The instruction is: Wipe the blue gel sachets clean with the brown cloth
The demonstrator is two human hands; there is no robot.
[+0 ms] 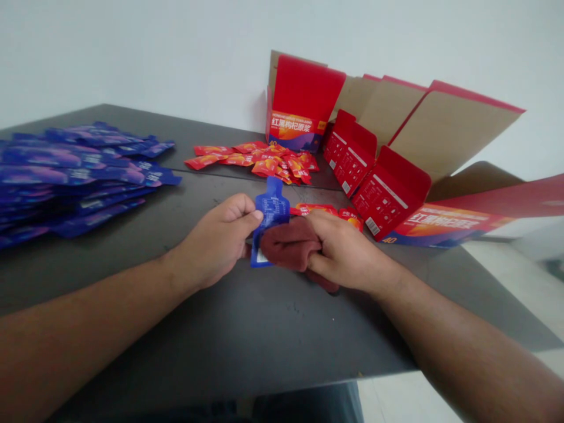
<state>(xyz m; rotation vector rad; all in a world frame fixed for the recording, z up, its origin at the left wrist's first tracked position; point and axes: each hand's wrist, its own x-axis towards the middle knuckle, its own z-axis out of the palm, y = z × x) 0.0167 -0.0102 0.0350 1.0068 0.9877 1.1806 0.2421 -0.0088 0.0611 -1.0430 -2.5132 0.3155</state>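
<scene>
A blue sachet (273,207) with printed text and a narrow neck at its top is upright above the table, pinched at its left edge by my left hand (220,238). My right hand (348,252) grips a folded brown cloth (291,244), which lies against the lower front of the sachet and covers part of it. Some fingers of both hands are hidden behind the sachet and the cloth. Just beyond the hands are a few red sachets (351,217), partly hidden by my right hand.
A large heap of blue sachets (79,176) covers the table's left side. Red and orange sachets (264,158) lie at the back middle. Open red cartons stand at the right, among them one at the back (297,123) and one nearer (445,226). The dark table's front edge (308,379) is close.
</scene>
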